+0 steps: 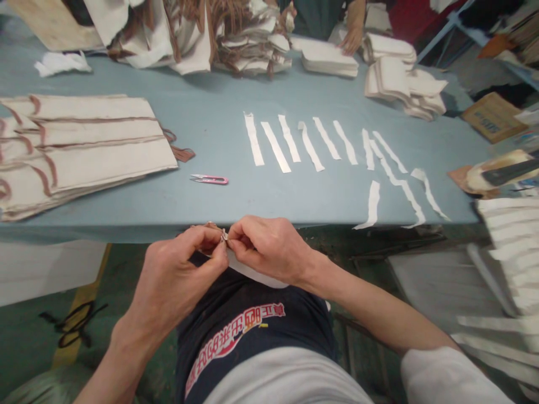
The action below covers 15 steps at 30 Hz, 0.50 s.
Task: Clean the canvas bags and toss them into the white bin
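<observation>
Soft, diffuse light of moderate strength, apparently from above, spreads evenly across the surface (252,202). The white strips (275,147) at centre and right are the brightest areas, their texture partly washed out. Shadows are faint and soft-edged, as along the near side of the folded stack (105,148) at left; the floor (126,297) below lies dim. Wide-angle distortion tilts and stretches shapes toward the margins, notably the carton (492,118) at far right. Slight blur softens the scene: the far bundles (252,47) lose detail, and the small piece (224,236) between left hand (174,275) and right hand (273,249) is indistinct.
</observation>
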Available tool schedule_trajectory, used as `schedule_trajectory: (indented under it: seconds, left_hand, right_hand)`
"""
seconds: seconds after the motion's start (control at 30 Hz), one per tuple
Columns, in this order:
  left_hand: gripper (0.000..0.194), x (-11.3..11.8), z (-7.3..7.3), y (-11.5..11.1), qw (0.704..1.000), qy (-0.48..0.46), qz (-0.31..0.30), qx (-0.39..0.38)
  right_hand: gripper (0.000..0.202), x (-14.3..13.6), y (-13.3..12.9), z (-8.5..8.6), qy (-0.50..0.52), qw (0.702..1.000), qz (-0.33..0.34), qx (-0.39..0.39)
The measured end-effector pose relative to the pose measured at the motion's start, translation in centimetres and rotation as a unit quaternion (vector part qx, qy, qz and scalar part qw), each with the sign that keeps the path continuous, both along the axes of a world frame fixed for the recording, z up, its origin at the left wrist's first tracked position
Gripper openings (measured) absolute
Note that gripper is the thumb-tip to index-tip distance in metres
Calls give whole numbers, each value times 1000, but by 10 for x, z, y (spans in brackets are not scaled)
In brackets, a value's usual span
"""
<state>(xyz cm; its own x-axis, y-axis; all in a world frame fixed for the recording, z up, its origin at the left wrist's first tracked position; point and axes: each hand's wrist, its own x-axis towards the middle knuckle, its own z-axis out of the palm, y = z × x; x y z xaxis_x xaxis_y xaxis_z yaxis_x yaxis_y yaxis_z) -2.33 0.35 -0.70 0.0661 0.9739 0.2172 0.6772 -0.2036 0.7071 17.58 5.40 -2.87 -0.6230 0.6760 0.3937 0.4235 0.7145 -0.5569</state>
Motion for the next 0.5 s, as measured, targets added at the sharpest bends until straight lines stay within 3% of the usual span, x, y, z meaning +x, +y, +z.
schedule_trajectory:
  seconds: [0.13,0.23,0.37,0.5]
  left_hand:
    - [16,3,3,0,1000,9,1,6]
    - [18,6,4,0,1000,19,-4,19]
    - [19,9,-1,1,999,25,8,33]
    - [19,11,-9,3,1000,-1,24,7]
  right_hand:
    - [31,1,3,7,-48,980,-29,191]
    - [34,0,5,14,-67,966,-19,250]
    - [30,-1,9,13,-98,976,-12,193]
    - [16,-1,16,-2,-39,999,19,23]
